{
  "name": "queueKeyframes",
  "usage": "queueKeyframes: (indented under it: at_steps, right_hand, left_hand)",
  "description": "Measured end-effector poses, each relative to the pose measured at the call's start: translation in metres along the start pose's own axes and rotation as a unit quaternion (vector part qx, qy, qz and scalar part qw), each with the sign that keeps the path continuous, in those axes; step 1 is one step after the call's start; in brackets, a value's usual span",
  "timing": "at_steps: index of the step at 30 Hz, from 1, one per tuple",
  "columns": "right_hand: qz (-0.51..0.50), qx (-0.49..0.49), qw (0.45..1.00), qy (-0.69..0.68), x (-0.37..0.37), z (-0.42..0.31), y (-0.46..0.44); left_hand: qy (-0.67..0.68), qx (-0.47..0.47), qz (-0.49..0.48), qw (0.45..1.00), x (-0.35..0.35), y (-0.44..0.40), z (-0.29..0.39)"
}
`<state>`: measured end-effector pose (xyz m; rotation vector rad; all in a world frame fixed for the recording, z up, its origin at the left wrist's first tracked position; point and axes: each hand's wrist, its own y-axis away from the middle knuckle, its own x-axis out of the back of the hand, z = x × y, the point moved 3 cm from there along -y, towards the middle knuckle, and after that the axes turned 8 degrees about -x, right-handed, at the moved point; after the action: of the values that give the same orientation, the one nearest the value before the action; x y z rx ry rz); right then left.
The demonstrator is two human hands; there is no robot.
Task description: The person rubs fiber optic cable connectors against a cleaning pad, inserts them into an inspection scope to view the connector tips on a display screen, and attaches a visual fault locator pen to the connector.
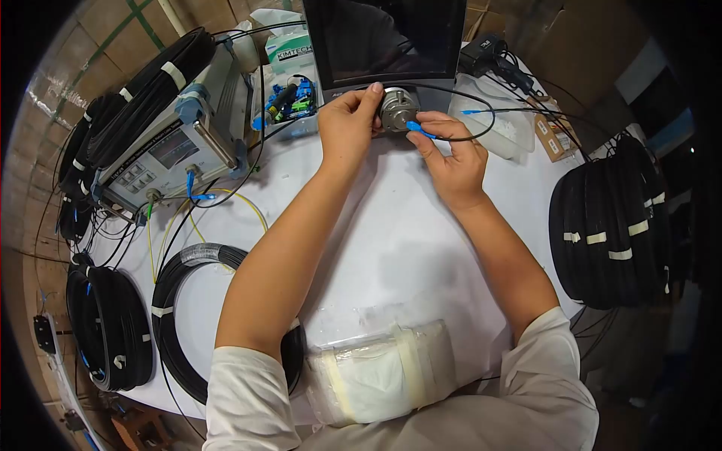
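A round metal inspection-scope head (398,110) sits in front of a dark-screened monitor (383,41). My left hand (348,124) is closed at its left side, thumb along the edge, with the other fingers partly hidden behind it. A blue fiber-optic connector (419,129) is pinched between the thumb and fingers of my right hand (454,159), its tip at the front of the scope head. From that connector a black cable (492,120) loops to the right and back over the scope. Another blue connector (471,112) lies on a cable end to the right.
At left stands a test instrument (177,154) with cable coils on top. More black coils lie at left (109,327), front left (177,301) and right (613,225). A wrapped package (383,372) is near my body. Behind are a connector bin (293,105) and a handheld scanner (485,51).
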<state>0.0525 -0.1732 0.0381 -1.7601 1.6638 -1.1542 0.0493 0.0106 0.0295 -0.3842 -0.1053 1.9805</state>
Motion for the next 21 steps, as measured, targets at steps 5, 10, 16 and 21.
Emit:
queueKeyframes:
  at_steps: [5, 10, 16, 21]
  right_hand:
    - [-0.005, 0.050, 0.999, 0.017, -0.005, -0.002, -0.003]
    - [0.001, 0.108, 0.993, 0.050, -0.007, -0.001, -0.004]
    - [0.000, 0.119, 0.989, 0.086, -0.006, -0.007, -0.007]
    - [-0.010, 0.143, 0.984, 0.109, -0.010, -0.015, -0.013]
  left_hand:
    - [0.031, -0.046, -0.019, 0.998, 0.000, 0.004, -0.008]
    - [0.037, -0.061, -0.014, 0.997, -0.007, 0.015, -0.009]
    - [0.040, -0.072, -0.010, 0.997, -0.008, 0.020, -0.009]
    - [0.006, -0.089, -0.024, 0.996, -0.004, 0.017, -0.011]
